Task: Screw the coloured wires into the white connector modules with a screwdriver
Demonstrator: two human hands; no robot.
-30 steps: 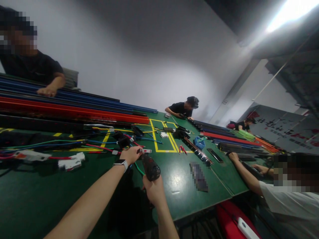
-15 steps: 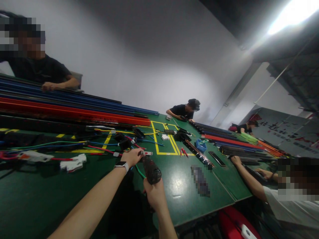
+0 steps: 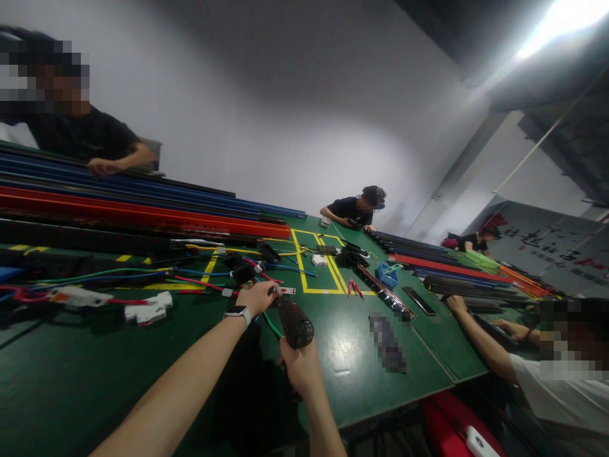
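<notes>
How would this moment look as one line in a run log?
left hand: holding white part | right hand: gripping black power tool, nose near that part | on green table: blue bin, red wire

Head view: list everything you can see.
Tool: one, black, lower centre
Piece: one, white, centre
Wires: several, mixed colours, left, centre
Modules: several, white, mostly left
Tray: one, blue, right
Slab: one, black, near tray
Rails: many, mixed colours, far side
Table: count unclear, green, underneath
People: four, dark or white tops, around
Lamp: one, white, upper right
Watch: one, pale band, centre
Left hand: one, bare, on piece
Right hand: one, bare, on tool
</notes>
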